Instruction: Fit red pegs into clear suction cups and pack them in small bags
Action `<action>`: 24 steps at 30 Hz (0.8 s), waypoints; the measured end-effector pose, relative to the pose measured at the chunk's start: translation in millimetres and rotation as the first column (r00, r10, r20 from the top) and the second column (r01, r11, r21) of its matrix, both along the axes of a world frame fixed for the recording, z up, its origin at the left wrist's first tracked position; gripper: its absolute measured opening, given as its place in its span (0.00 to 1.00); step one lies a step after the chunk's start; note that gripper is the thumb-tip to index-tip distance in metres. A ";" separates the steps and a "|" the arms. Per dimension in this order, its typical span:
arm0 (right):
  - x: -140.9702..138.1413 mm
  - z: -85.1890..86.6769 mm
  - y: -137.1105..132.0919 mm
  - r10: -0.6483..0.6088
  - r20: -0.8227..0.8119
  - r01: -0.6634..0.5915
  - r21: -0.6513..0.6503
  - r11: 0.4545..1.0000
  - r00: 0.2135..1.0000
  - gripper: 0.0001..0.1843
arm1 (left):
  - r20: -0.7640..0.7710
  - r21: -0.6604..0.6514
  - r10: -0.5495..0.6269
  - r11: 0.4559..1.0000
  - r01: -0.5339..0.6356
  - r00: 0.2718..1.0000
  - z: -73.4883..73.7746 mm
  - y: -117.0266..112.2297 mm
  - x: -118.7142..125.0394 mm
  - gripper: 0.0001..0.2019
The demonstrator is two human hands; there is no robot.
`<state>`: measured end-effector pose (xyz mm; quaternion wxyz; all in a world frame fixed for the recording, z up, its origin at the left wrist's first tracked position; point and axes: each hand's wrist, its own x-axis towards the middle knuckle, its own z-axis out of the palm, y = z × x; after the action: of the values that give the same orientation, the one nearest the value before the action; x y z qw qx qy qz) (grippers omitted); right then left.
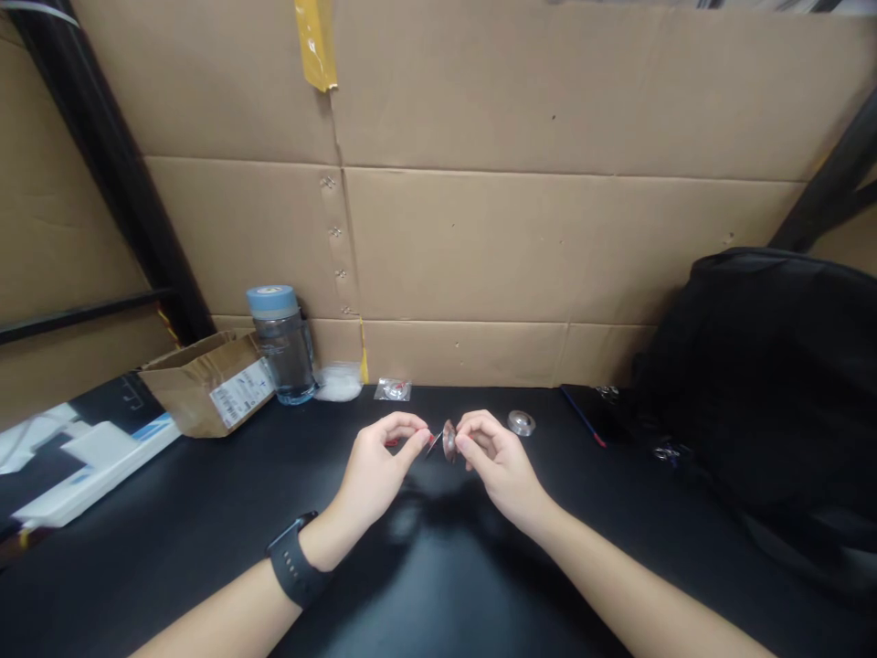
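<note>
My left hand (379, 460) pinches a small red piece with a thin, shiny disc-like edge (434, 442) between thumb and fingertips. Facing it, the thumb and fingers of my right hand (505, 466) are closed on a small brownish, see-through round piece (449, 440), held on edge. The two pieces are close together above the black table (425, 585); whether they touch I cannot make out. Just behind my right hand, a clear round plastic piece (521, 423) lies on the table. Farther back is a small clear bag (393, 390) with something red and whitish inside.
At the back left stand a blue-lidded water bottle (284, 352) and an open brown paper bag (206, 388), with a white box (96, 471) nearer. Crumpled clear plastic (339, 381) lies beside the bottle. A dark phone-like slab (589, 416) and a black backpack (774, 393) occupy the right.
</note>
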<state>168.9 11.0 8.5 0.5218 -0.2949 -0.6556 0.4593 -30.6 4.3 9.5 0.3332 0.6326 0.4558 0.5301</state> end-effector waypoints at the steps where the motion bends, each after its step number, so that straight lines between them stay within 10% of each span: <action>1: -0.7 -0.2 -0.8 -0.003 -0.001 0.003 0.002 1.000 1.000 0.10 | 0.003 -0.003 0.002 1.000 -0.002 1.000 -0.3 0.0 0.3 0.09; 24: -2.7 -10.6 -1.0 0.134 -0.006 -0.129 -0.333 0.934 0.991 0.27 | -0.123 -0.030 -0.035 0.999 0.032 0.992 -14.7 5.0 1.8 0.06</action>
<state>166.2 10.0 -2.1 0.4274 -0.3379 -0.5913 0.5947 -28.7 9.3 -5.2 0.3223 0.6669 0.4723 0.4778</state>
